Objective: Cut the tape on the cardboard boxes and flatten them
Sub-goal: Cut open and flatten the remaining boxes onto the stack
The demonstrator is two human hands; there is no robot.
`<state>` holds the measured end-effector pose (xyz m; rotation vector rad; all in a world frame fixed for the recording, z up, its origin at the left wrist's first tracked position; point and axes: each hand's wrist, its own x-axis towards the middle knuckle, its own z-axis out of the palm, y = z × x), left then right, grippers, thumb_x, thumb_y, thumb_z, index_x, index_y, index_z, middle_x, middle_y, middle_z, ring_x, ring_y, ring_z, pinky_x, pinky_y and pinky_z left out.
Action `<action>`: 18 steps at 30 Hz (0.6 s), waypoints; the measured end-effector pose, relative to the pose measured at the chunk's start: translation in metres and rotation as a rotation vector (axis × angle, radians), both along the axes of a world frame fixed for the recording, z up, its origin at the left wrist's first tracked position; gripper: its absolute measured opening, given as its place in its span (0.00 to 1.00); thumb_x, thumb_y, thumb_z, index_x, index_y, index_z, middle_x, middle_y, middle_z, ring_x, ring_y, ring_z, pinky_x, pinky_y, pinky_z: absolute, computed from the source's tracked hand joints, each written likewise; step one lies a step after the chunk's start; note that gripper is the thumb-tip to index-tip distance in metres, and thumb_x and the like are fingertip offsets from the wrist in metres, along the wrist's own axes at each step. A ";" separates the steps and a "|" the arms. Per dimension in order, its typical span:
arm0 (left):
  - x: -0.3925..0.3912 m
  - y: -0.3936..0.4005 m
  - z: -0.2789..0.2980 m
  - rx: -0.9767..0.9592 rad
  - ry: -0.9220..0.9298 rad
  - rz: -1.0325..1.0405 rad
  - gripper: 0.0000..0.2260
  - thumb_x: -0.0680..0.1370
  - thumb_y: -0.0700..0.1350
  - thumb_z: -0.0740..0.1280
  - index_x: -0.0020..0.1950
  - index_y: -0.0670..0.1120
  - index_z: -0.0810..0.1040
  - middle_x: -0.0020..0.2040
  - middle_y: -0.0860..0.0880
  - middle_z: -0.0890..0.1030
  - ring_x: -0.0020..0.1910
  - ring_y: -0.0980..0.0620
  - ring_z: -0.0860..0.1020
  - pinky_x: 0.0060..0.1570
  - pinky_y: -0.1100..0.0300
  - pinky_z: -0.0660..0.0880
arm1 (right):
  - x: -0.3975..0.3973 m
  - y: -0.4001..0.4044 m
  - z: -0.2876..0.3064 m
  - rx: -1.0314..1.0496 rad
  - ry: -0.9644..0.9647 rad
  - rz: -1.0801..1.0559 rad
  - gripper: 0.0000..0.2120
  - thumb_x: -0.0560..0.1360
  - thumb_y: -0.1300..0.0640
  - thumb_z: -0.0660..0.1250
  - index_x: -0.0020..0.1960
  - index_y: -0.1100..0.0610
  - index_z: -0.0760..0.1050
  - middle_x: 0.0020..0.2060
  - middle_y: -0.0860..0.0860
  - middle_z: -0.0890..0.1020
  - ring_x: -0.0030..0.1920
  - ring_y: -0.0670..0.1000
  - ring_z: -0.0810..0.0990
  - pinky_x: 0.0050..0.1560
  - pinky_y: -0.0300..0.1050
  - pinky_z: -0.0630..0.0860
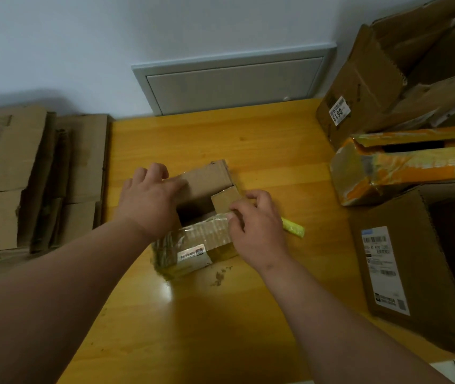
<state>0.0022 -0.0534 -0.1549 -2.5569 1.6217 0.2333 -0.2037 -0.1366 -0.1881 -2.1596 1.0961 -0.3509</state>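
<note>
Head view: small box (196, 217) top open. Left hand (149, 200) curls over the far flap; right hand (254, 220) pinches the side flap. Flattening underway; remaining tape likely needs the yellow cutter (294, 230).

Yellow wooden surface (262, 151) abuts a white wall (137, 37); grey panel (232, 81) set low in the wall.

I see the small open brown cardboard box (193, 217) mid-surface, on the yellow wooden surface (262, 151). Flattened brown cardboard sheets (27, 176) lie left of it; three open brown cardboard boxes (403, 79) stand right; a yellow-green stick-shaped tool (294, 228) lies just right of it.
</note>
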 end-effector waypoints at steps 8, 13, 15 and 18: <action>-0.011 0.014 -0.007 0.121 0.262 0.209 0.35 0.76 0.62 0.67 0.79 0.60 0.55 0.69 0.49 0.59 0.66 0.45 0.61 0.65 0.50 0.66 | -0.010 0.006 0.009 -0.130 -0.054 0.075 0.03 0.71 0.59 0.69 0.42 0.58 0.76 0.42 0.51 0.74 0.45 0.53 0.73 0.47 0.49 0.67; -0.012 0.009 -0.002 0.180 0.344 0.271 0.42 0.70 0.66 0.71 0.79 0.61 0.53 0.69 0.51 0.57 0.66 0.44 0.59 0.65 0.49 0.67 | -0.021 0.017 0.008 -0.123 -0.099 0.062 0.05 0.71 0.58 0.67 0.41 0.54 0.71 0.40 0.46 0.71 0.40 0.47 0.67 0.47 0.45 0.60; -0.012 0.007 -0.001 0.229 0.328 0.282 0.46 0.68 0.65 0.74 0.79 0.63 0.52 0.69 0.51 0.56 0.65 0.44 0.59 0.65 0.48 0.68 | -0.022 0.020 0.010 -0.111 -0.112 0.058 0.07 0.71 0.56 0.66 0.40 0.51 0.67 0.39 0.45 0.70 0.39 0.47 0.66 0.47 0.45 0.60; -0.013 0.003 0.004 0.279 0.343 0.329 0.47 0.68 0.60 0.77 0.78 0.65 0.52 0.70 0.51 0.55 0.65 0.43 0.61 0.64 0.47 0.69 | -0.023 0.022 0.014 -0.052 -0.177 0.034 0.10 0.72 0.53 0.65 0.37 0.51 0.65 0.34 0.45 0.69 0.37 0.50 0.70 0.50 0.46 0.66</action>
